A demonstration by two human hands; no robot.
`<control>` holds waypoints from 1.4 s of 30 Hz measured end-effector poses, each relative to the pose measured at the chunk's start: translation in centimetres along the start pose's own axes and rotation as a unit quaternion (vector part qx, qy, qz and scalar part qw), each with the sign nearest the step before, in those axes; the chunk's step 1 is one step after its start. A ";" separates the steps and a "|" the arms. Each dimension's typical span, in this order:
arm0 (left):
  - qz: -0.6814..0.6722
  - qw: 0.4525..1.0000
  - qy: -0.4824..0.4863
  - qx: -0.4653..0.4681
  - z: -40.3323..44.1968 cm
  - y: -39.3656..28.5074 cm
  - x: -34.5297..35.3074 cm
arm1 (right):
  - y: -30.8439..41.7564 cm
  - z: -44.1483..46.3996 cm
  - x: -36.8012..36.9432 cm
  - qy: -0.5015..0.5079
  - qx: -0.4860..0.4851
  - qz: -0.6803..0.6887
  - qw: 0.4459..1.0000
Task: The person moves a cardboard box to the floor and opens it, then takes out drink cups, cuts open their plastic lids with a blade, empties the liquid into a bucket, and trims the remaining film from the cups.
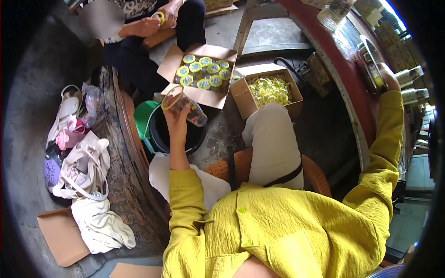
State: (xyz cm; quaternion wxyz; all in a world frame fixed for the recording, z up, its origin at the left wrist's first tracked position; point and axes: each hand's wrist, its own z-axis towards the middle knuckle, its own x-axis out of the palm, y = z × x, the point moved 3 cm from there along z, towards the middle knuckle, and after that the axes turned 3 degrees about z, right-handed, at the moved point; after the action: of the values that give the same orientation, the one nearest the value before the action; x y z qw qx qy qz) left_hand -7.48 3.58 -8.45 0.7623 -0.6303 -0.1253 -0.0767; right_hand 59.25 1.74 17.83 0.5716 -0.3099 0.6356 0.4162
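My left hand [178, 120] is closed around a clear plastic cup [197, 115] with a yellow rim, tilted above a dark bucket [168, 134]. On the right, my right hand [388, 78] reaches to the red-edged table, its fingers at a shiny-rimmed, dark object [371, 62] that I cannot make out. Past the left hand stands an open cardboard box [218, 98] packed with cups under yellow-edged lids [204, 84]. A second cardboard box [293, 107] beside it holds a heap of thin yellow strips [269, 90].
Another person's hands [160, 23] hold a small yellow ring-shaped item at the top. A green bucket [144, 118] adjoins the dark one. Bags [85, 162] lie left of a carved wooden ledge [121, 153]. Clear cups [414, 96] stand on the table [331, 51] at right.
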 end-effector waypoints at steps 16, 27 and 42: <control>-0.009 0.999 -0.024 -0.028 -0.4 0.6 -0.6 | -1.1 -1.1 -4.2 -0.043 -0.082 0.047 0.995; 0.008 1.000 -0.006 -0.028 -0.4 0.6 -0.3 | 0.1 -4.0 -5.8 -0.089 -0.110 0.083 0.986; -0.338 0.915 -0.031 -0.216 0.0 4.4 -2.3 | 2.2 -6.2 -6.3 -0.276 -0.134 -0.024 0.951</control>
State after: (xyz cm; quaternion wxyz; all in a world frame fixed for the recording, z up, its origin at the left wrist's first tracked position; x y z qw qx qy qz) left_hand -8.47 4.38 -13.23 0.5317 -0.7020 -0.3349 -0.3352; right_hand 55.40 -3.25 24.37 0.6877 -0.2713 0.3837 0.5533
